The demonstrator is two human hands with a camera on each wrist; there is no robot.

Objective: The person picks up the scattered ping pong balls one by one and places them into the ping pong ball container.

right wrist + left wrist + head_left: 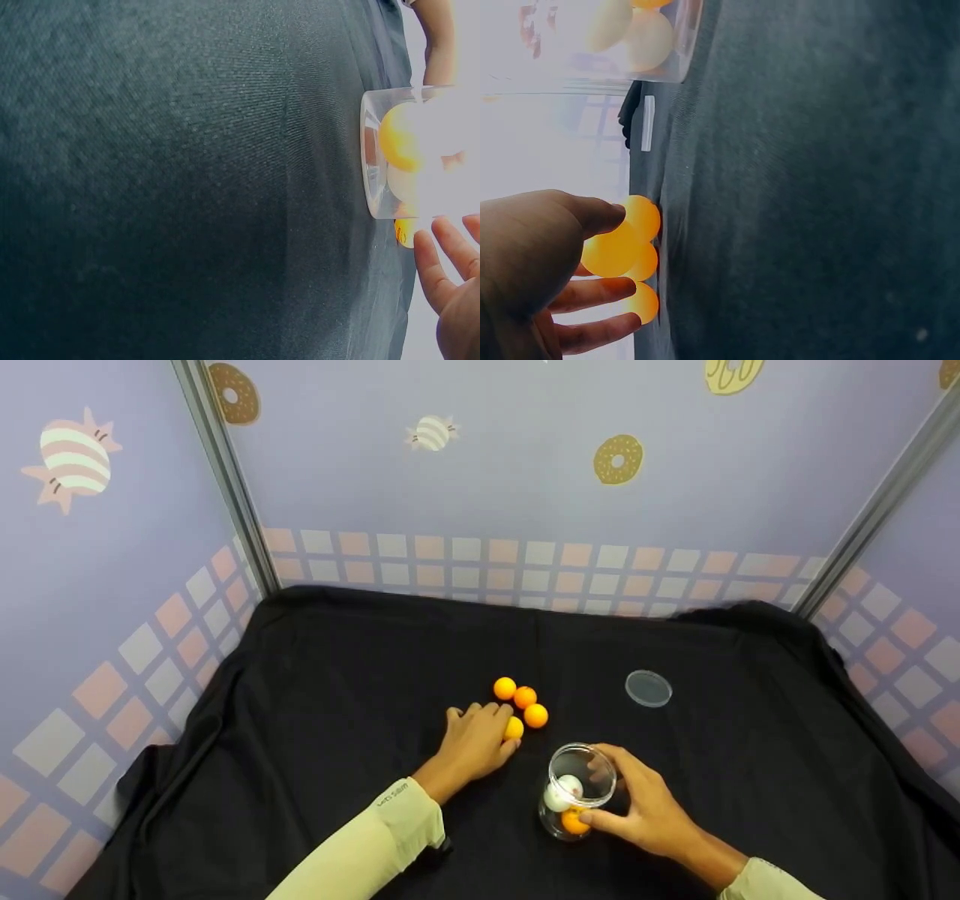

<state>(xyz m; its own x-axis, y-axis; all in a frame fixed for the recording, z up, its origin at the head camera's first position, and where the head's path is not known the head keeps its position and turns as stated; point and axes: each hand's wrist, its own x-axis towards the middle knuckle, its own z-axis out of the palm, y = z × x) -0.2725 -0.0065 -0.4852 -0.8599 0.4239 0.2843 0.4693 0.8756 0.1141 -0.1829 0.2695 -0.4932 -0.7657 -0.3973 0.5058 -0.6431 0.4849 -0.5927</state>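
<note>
Cloth (pixel 360 675): black, spread under everything, loosely creased at its edges; it looks soft enough to slow a rolling ball.
Right hand (pixel 651 810): curled round the clear plastic jar, thumb on the near wall, fingers behind it.
Left hand (pixel 472 741): pinching one orange ping-pong ball (pixel 514 728) between thumb and fingers, low over the cloth.
Jar (pixel 592 791): upright and open-topped in front of the right hand, with white balls (pixel 571 786) and an orange ball (pixel 575 820) inside. Probably light, fairly stiff and a little slick; best held by the side wall below the rim, gently enough not to tip it.
Lid (pixel 649 688): a clear round disc lying flat, well apart beyond the jar; likely thin, easiest to lift by its edge.
Loose balls: three orange ones (pixel 505 688) (pixel 525 697) (pixel 535 715) clustered just beside the pinched one. Likely very light, hollow and smooth, apt to roll at a nudge and dent if squeezed; take each across its widest part with light fingertips.
</note>
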